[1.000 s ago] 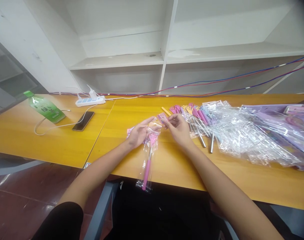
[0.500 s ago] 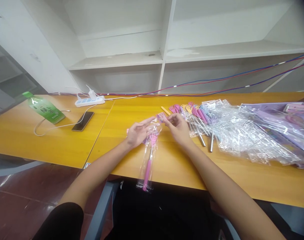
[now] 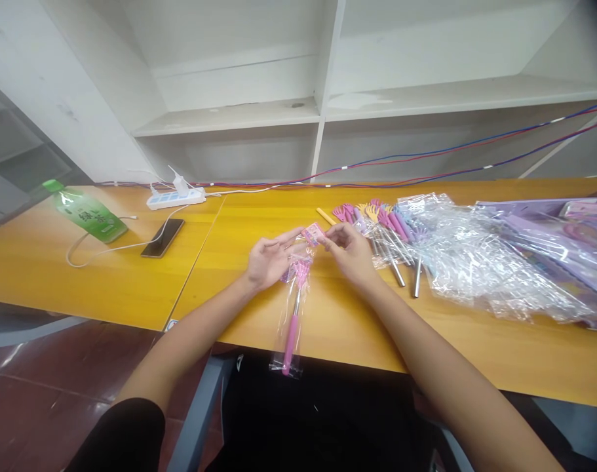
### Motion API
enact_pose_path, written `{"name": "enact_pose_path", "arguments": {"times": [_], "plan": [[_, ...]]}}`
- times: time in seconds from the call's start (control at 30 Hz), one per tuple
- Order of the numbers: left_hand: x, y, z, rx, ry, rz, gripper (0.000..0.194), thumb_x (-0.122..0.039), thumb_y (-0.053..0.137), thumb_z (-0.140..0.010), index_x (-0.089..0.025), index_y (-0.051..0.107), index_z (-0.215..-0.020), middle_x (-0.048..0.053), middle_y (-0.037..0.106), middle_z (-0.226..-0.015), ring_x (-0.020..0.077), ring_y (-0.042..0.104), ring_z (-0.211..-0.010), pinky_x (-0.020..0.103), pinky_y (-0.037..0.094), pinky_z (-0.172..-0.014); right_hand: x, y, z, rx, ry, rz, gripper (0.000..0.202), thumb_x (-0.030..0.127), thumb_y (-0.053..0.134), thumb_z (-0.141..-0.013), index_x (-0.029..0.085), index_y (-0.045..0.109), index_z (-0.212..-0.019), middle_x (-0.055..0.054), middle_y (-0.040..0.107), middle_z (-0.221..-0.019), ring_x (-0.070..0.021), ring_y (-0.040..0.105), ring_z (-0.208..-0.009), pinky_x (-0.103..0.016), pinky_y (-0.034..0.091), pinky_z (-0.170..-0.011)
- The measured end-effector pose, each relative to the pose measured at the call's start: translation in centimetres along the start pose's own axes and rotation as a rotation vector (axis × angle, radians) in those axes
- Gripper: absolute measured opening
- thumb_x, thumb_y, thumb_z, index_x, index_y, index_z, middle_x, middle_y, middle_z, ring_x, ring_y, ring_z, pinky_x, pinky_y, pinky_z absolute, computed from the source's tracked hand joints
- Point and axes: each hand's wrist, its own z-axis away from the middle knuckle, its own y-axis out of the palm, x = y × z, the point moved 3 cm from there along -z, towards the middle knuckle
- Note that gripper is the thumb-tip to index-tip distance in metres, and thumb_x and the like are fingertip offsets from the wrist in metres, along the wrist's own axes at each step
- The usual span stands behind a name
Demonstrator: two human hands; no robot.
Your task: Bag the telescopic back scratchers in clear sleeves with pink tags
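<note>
My right hand (image 3: 352,257) pinches a small pink printed card (image 3: 313,234) between thumb and fingers. At the card's other end are the fingertips of my left hand (image 3: 269,262), its fingers stretched out and palm turned partly up. Below them a pink hand-shaped back scratcher (image 3: 291,334) with a metal shaft lies in a clear plastic bag (image 3: 282,331). Its handle end overhangs the table's front edge. Near the left palm, partly hidden behind it, is a purplish printed piece (image 3: 286,274). Whether the left fingers grip the bag's top is hard to see.
Several coloured back scratchers (image 3: 391,223) lie in a pile to the right. Beside them are a heap of clear bags (image 3: 480,262) and a purple package (image 3: 504,210). A green bottle (image 3: 92,213), a phone (image 3: 163,238) and a power strip (image 3: 176,198) occupy the left.
The pink card has shifted slightly left and tilted to show more of its face. The bagged back scratcher has barely moved, and both hands stay close to it.
</note>
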Motion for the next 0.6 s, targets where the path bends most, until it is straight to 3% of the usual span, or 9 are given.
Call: {"name": "enact_pose_path", "arguments": {"times": [0.33,0.6], "plan": [[0.7,-0.6,-0.2,0.026,-0.003,0.015,0.062,-0.042,0.057,-0.086,-0.010,0.073,-0.137,0.018,0.062,-0.159,0.0402,0.048,-0.156,0.056,0.035,-0.130,1.3,-0.5,0.1,0.163,-0.211,0.209,0.026,0.046,0.066,-0.104,0.025,0.074,-0.117,-0.006,0.072,-0.094,-0.0220,0.063,-0.079,-0.037,0.052,-0.073],[0.8,-0.4,-0.2,0.018,0.018,-0.010,0.061,-0.041,0.059,-0.085,-0.010,0.073,-0.135,0.019,0.063,-0.158,0.0399,0.043,-0.161,0.056,0.035,-0.131,2.7,-0.2,0.7,0.225,-0.311,0.217,0.027,0.044,0.062,-0.107,0.026,0.082,-0.111,-0.006,0.059,-0.096,-0.0214,0.062,-0.084,-0.039,0.054,-0.079]]}}
